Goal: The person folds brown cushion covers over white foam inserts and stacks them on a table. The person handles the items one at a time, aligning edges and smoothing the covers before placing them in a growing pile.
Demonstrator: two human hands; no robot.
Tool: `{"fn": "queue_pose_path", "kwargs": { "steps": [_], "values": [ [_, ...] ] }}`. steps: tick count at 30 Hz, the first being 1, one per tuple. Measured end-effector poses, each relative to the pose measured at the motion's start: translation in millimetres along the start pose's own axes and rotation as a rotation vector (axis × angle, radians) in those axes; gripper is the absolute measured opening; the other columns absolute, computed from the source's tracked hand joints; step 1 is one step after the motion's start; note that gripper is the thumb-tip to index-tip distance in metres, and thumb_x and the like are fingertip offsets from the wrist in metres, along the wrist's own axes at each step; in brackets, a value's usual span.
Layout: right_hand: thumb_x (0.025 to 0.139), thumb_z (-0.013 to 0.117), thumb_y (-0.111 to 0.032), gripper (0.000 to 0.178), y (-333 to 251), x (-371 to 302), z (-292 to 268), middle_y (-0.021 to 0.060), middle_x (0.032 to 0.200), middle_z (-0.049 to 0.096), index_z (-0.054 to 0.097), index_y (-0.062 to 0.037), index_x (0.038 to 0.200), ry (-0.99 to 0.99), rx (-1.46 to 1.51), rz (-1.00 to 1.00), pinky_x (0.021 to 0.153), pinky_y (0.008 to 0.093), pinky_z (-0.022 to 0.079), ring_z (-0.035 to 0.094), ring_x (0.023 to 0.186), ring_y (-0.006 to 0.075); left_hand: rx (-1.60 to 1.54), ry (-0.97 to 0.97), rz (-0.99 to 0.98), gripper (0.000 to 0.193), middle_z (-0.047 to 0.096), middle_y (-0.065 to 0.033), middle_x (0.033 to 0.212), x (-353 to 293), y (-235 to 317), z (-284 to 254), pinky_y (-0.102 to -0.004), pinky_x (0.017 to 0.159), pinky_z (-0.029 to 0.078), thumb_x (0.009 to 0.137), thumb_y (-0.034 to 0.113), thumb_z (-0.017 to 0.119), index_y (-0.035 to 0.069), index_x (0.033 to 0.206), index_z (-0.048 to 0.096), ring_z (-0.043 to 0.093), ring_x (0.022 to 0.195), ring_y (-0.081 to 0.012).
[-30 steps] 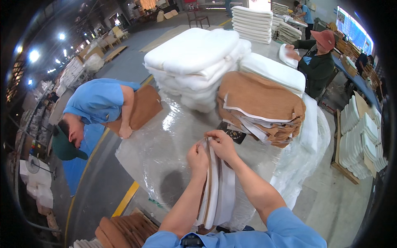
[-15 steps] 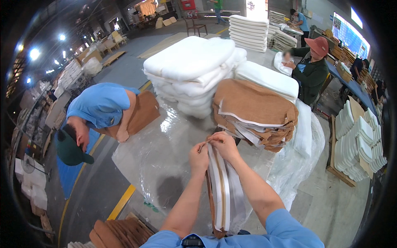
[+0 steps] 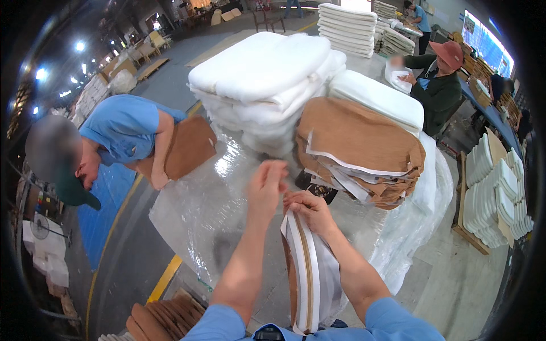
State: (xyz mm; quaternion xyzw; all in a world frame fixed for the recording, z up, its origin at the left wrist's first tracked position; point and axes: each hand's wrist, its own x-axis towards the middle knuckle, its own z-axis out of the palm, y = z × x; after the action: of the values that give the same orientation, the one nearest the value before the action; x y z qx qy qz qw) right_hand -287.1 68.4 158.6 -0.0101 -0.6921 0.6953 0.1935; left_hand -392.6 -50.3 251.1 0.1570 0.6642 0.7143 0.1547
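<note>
My right hand [image 3: 310, 209] pinches the far end of a brown cushion cover [image 3: 306, 273], whose white-edged side with a tan zipper strip runs toward my body. Pale grey lining shows along its right side. Raised just left of that end, my left hand [image 3: 266, 183] is apart from the cover and its fingers are smeared by motion. Beyond my right hand lies a pile of brown covers with white edging [image 3: 361, 142] on the plastic-covered table [image 3: 193, 227]. A small dark object [image 3: 318, 190] shows partly from under the pile's near edge.
A tall stack of white padding [image 3: 259, 68] stands behind my left hand, with a long white cushion [image 3: 375, 99] to its right. At the left a co-worker in blue [image 3: 122, 128] leans over a brown piece [image 3: 190, 145]. Another person [image 3: 438, 91] handles white material at far right.
My left hand has let go of the cover's end and lifted away, while my right hand keeps its pinch. The dark object by the pile shows more. The left co-worker's head has shifted left.
</note>
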Motion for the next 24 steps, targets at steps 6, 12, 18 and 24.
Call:
{"fn": "queue_pose_path", "kwargs": {
  "steps": [6,12,18,24],
  "values": [
    [0.100,0.071,-0.009,0.010,13.0,-5.7,20.8,0.0069,0.108,0.075,0.076,-0.0001,0.102,0.048,0.108,0.014,0.095,0.0333,0.051,0.066,0.104,0.0186,0.041,-0.862,-0.353,0.060,0.069,-0.0080,0.123,59.9,-21.6,28.0,-0.0328,0.092,0.055,0.111,0.056,0.044,0.008,0.140,0.064,0.065,0.104,-0.0175],
    [0.099,0.069,-0.005,0.008,0.0,-28.0,17.9,0.0036,0.100,0.072,0.074,0.0010,0.101,0.145,0.112,0.230,0.088,0.0317,0.051,0.064,0.095,0.0146,0.128,-1.156,-0.397,0.090,0.063,-0.0123,0.138,43.5,-17.0,37.2,-0.0377,0.104,0.050,0.102,0.080,0.037,0.009,0.155,0.054,0.059,0.117,-0.0223],
    [0.099,0.068,-0.002,0.008,4.2,-35.6,8.9,0.0058,0.109,0.074,0.075,0.0005,0.101,0.105,0.057,0.030,0.092,0.0328,0.051,0.066,0.103,0.0183,-0.480,-0.606,-0.119,0.056,0.070,-0.0148,0.126,35.5,-55.0,25.7,-0.0417,0.099,0.055,0.111,0.048,0.051,0.002,0.140,0.060,0.069,0.113,-0.0286],
    [0.105,0.066,-0.020,0.021,19.0,-0.8,-28.3,0.0092,0.114,0.074,0.073,-0.0014,0.110,0.051,0.619,0.180,0.083,0.0308,0.052,0.064,0.092,0.0152,-0.505,-0.126,-0.225,0.056,0.064,-0.0154,0.133,18.8,-136.6,-9.3,-0.0427,0.105,0.053,0.114,0.046,0.041,0.004,0.150,0.050,0.062,0.125,-0.0288]
  ]
}}
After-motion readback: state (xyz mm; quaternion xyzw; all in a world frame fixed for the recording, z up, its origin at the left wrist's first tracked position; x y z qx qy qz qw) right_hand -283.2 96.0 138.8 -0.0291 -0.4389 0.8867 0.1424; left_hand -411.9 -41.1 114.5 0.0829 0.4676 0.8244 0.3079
